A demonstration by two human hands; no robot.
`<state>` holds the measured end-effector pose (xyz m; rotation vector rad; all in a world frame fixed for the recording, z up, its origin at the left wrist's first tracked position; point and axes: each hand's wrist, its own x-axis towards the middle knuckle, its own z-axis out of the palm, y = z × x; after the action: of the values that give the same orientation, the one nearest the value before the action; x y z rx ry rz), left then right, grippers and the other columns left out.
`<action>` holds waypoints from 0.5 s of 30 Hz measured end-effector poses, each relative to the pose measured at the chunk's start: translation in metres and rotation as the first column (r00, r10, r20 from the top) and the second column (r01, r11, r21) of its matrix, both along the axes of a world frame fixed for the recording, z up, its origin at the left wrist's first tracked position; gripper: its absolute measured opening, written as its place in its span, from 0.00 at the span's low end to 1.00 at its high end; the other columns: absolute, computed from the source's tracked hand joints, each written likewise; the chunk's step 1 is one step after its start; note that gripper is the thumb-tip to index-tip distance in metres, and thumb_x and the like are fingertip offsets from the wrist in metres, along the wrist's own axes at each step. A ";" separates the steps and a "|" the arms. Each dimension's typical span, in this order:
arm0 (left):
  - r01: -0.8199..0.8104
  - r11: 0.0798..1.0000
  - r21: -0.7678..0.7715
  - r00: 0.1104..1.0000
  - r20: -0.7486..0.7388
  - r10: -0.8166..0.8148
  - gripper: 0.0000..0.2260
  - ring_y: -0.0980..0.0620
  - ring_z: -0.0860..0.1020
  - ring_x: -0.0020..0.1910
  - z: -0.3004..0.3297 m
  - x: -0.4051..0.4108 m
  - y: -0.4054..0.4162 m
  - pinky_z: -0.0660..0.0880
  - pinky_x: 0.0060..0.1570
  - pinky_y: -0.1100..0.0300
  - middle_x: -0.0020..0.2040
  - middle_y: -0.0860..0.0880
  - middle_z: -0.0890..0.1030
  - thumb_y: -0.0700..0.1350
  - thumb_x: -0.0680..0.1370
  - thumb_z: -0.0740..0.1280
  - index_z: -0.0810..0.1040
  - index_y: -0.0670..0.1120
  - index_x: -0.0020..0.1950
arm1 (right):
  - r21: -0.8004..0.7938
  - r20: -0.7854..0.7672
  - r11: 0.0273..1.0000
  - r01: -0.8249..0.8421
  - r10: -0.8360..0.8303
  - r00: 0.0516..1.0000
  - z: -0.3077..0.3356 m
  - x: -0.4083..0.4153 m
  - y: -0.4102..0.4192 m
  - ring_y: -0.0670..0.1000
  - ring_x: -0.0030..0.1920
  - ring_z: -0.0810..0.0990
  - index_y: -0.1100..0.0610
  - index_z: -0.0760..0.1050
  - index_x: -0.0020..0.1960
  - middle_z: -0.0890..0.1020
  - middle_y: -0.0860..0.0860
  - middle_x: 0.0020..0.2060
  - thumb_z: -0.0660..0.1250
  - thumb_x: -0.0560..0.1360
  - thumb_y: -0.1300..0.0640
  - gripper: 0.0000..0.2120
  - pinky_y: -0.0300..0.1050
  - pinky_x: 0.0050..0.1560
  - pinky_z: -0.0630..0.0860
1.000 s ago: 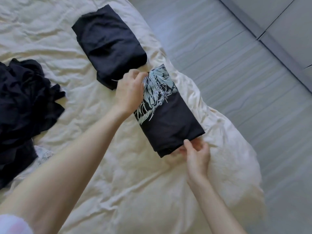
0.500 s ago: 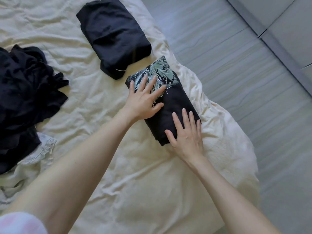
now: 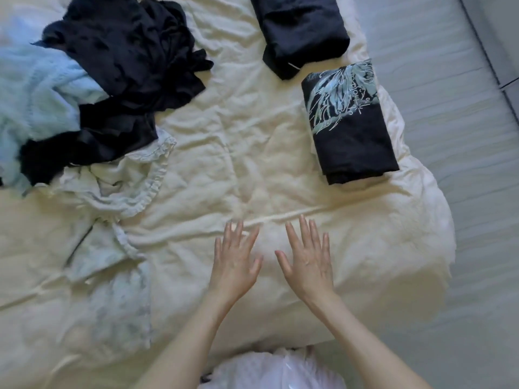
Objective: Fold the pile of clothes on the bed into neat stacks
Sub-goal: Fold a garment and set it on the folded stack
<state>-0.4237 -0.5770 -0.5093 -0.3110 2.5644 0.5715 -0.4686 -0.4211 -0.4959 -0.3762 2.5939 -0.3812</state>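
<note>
Two hands out flat over the bare sheet (image 3: 252, 153), left hand (image 3: 234, 261) and right hand (image 3: 307, 259) side by side but apart, fingers straight and spread, holding nothing; whether touching the sheet or just above it, hard to tell. Probably between garments, free for the next pick. Two folded pieces parked along the right edge of the bed, likely to keep the middle free for folding: a plain dark bundle (image 3: 302, 32) at the top, and just below it, apart, a dark printed shirt (image 3: 351, 122) with a pale leafy pattern facing up. Unfolded pile heaped at the upper left, well away from the hands: a tangle of dark clothes (image 3: 123, 60), count unclear, one light blue fuzzy piece (image 3: 36, 88), and one pale garment with a ruffled edge (image 3: 118, 186) sprawling nearest. Most of the job apparently left.
</note>
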 end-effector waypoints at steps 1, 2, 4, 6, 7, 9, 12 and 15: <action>-0.049 0.999 0.007 0.999 0.018 0.049 0.27 0.48 0.38 0.76 0.001 0.020 -0.006 0.40 0.73 0.50 0.78 0.50 0.44 0.54 0.80 0.57 0.50 0.57 0.77 | -0.008 0.019 1.000 -0.029 0.029 0.999 0.000 0.012 -0.011 0.51 0.76 0.38 0.49 0.46 0.77 0.45 0.53 0.77 0.53 0.79 0.42 0.31 0.51 0.72 0.32; -0.096 0.995 0.008 0.995 0.032 0.095 0.27 0.48 0.39 0.76 0.002 0.038 -0.012 0.40 0.73 0.50 0.78 0.50 0.44 0.54 0.80 0.57 0.50 0.57 0.77 | -0.022 0.036 0.998 -0.057 0.058 0.998 0.001 0.023 -0.022 0.50 0.75 0.36 0.49 0.45 0.77 0.45 0.52 0.77 0.53 0.79 0.42 0.31 0.50 0.71 0.31; -0.175 0.985 -0.015 0.983 0.050 0.175 0.26 0.48 0.40 0.76 0.004 0.068 -0.028 0.40 0.73 0.51 0.78 0.50 0.45 0.54 0.80 0.57 0.51 0.57 0.77 | -0.059 0.058 0.992 -0.116 0.119 0.991 0.004 0.041 -0.046 0.49 0.74 0.35 0.49 0.46 0.77 0.46 0.52 0.77 0.53 0.80 0.42 0.30 0.49 0.71 0.31; -0.261 0.965 -0.031 0.964 0.039 0.262 0.26 0.48 0.41 0.77 0.006 0.090 -0.048 0.42 0.73 0.50 0.78 0.49 0.47 0.54 0.80 0.57 0.53 0.56 0.77 | -0.085 0.067 0.982 -0.169 0.175 0.982 0.006 0.054 -0.072 0.50 0.76 0.39 0.49 0.49 0.77 0.49 0.53 0.77 0.53 0.80 0.43 0.29 0.50 0.72 0.34; -0.309 0.951 -0.025 0.951 0.025 0.309 0.26 0.47 0.43 0.77 0.007 0.099 -0.060 0.43 0.73 0.50 0.78 0.48 0.49 0.53 0.80 0.58 0.55 0.54 0.76 | -0.086 0.068 0.976 -0.199 0.205 0.976 0.007 0.058 -0.085 0.51 0.76 0.42 0.50 0.50 0.77 0.50 0.53 0.77 0.53 0.80 0.43 0.29 0.51 0.73 0.35; -0.384 0.923 -0.003 0.923 -0.012 0.384 0.25 0.46 0.44 0.77 0.008 0.115 -0.085 0.44 0.73 0.49 0.78 0.46 0.51 0.51 0.80 0.60 0.58 0.53 0.76 | -0.071 0.066 0.963 -0.261 0.265 0.962 0.007 0.067 -0.110 0.52 0.77 0.44 0.50 0.49 0.77 0.50 0.53 0.77 0.52 0.80 0.43 0.29 0.51 0.73 0.36; -0.433 0.901 0.017 0.900 -0.035 0.434 0.25 0.46 0.43 0.77 0.005 0.136 -0.125 0.41 0.73 0.49 0.78 0.47 0.50 0.50 0.80 0.59 0.56 0.53 0.76 | -0.032 0.058 0.947 -0.321 0.322 0.945 0.006 0.080 -0.146 0.52 0.77 0.43 0.50 0.47 0.77 0.49 0.53 0.77 0.51 0.80 0.42 0.29 0.52 0.73 0.36; -0.446 0.895 0.024 0.894 -0.026 0.446 0.26 0.47 0.39 0.76 -0.002 0.153 -0.173 0.38 0.72 0.50 0.78 0.47 0.46 0.51 0.80 0.57 0.53 0.54 0.77 | 0.003 0.063 0.939 -0.345 0.344 0.937 0.003 0.093 -0.186 0.52 0.77 0.42 0.49 0.46 0.77 0.49 0.52 0.77 0.50 0.80 0.42 0.29 0.51 0.73 0.36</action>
<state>-0.2702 -0.7504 -0.5110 -0.9082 2.5199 0.7633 -0.3753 -0.6075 -0.4932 -0.7872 2.4057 -0.2454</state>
